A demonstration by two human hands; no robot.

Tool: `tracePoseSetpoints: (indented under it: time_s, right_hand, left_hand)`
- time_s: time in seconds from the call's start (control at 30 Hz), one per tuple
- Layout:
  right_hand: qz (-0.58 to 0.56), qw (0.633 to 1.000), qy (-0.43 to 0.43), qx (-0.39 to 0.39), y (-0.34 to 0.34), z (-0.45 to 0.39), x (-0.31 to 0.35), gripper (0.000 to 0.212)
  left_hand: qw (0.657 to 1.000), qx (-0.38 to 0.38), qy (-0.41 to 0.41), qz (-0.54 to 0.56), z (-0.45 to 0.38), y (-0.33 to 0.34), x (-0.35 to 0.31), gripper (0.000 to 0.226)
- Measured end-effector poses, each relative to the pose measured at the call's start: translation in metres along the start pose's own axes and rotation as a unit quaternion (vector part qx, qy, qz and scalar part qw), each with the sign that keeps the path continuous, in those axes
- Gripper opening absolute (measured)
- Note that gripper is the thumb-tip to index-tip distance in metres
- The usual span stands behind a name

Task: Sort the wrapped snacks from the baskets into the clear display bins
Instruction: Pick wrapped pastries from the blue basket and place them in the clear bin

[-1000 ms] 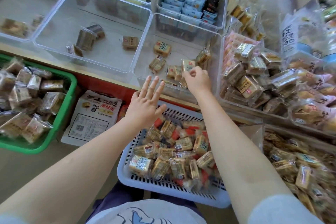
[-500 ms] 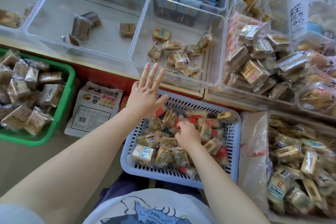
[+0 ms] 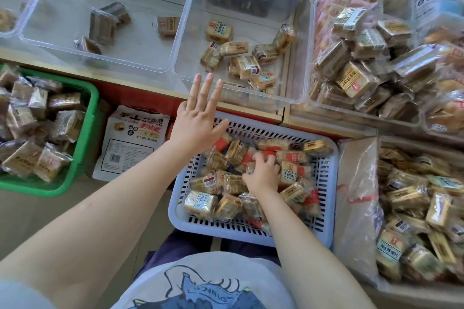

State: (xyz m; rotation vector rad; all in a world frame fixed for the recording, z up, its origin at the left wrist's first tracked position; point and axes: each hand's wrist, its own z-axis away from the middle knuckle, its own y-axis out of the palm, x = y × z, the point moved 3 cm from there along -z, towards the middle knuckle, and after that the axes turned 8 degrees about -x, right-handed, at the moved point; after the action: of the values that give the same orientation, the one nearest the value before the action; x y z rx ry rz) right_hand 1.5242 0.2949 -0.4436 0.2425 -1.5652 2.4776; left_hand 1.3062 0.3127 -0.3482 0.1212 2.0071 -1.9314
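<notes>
The left hand (image 3: 198, 118) hovers flat, fingers spread, holding nothing, over the far left corner of the pale blue slotted plastic basket (image 3: 324, 231), seemingly kept clear for balance. The right hand (image 3: 262, 173) curls down into the basket's small wrapped snacks (image 3: 200, 202); whether it grips one, I cannot tell. Beyond the basket's far edge, the clear plastic display bin (image 3: 305, 57) holds matching snacks near its front right corner, likely their destination.

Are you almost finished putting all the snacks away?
Not nearly. Done: about ten packs lie in the middle clear bin. In hand: the right hand digs among snacks in the blue basket; whether its grip has one is unclear. The left hand hovers open. Left: that basket and the green basket are still full.
</notes>
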Motion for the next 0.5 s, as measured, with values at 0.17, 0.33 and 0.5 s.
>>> tracePoseSetpoints:
  time_s: [0.17,0.33,0.5]
  right_hand:
    - [-0.556,0.803,0.191,0.092,-0.054,0.020,0.014,0.011]
    - [-0.819,0.500,0.144,0.243,-0.129,0.026,0.050,0.059]
    - [-0.796,0.574,0.061,0.181,-0.196,-0.009,0.089,0.046]
  left_hand:
    - [1.000,0.005,-0.001,0.000,0.000,-0.001,-0.001,0.086]
    - [1.000,0.000,-0.018,0.010,0.000,-0.001,-0.005,0.087]
    - [1.000,-0.006,-0.012,0.013,0.000,0.000,-0.002,0.087]
